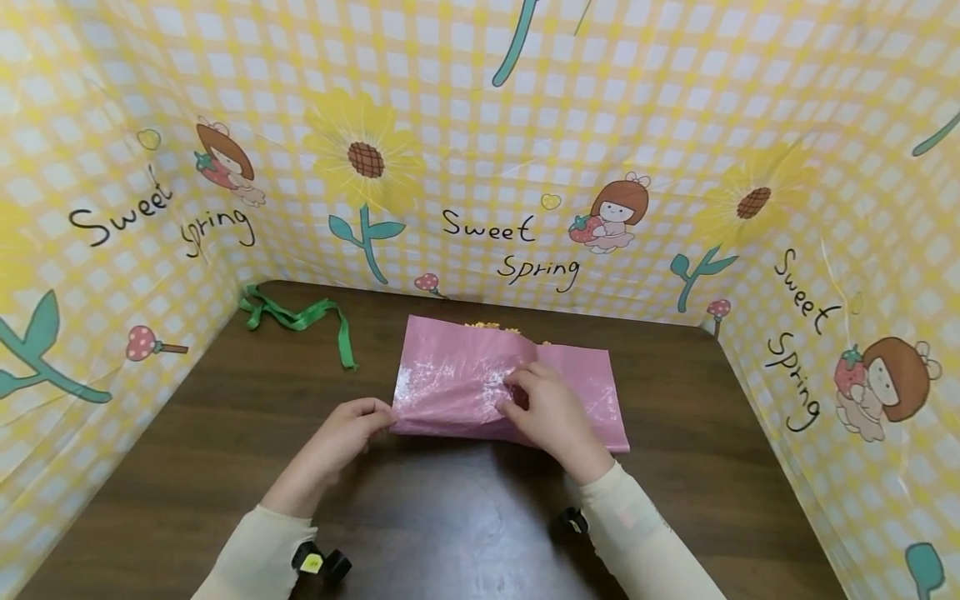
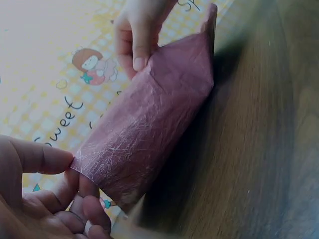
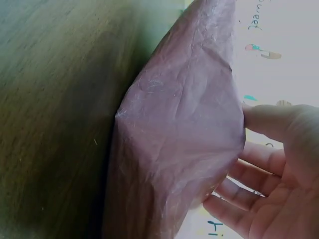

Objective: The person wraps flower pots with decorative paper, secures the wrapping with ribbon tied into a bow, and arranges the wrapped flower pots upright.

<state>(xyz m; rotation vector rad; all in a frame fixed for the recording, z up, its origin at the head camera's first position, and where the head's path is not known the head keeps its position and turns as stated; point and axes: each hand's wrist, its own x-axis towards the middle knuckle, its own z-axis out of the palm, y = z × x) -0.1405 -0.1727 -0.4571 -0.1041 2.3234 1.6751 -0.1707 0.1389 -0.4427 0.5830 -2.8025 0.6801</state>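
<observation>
Pink wrapping paper, glossy and creased, lies folded over on the table in the head view. Small yellow, flower-like bits show above its back edge; the rest of them is hidden. My left hand pinches the paper's left front corner between thumb and fingers, as the left wrist view also shows. Over the middle of the sheet, my right hand touches the paper with thumb and fingers spread apart. In the right wrist view, the paper bulges up in front of that hand's fingertips, partly hiding them.
A crumpled green ribbon lies at the back left of the brown wooden table. Cloth walls with a yellow check and printed flowers stand along the back and both sides.
</observation>
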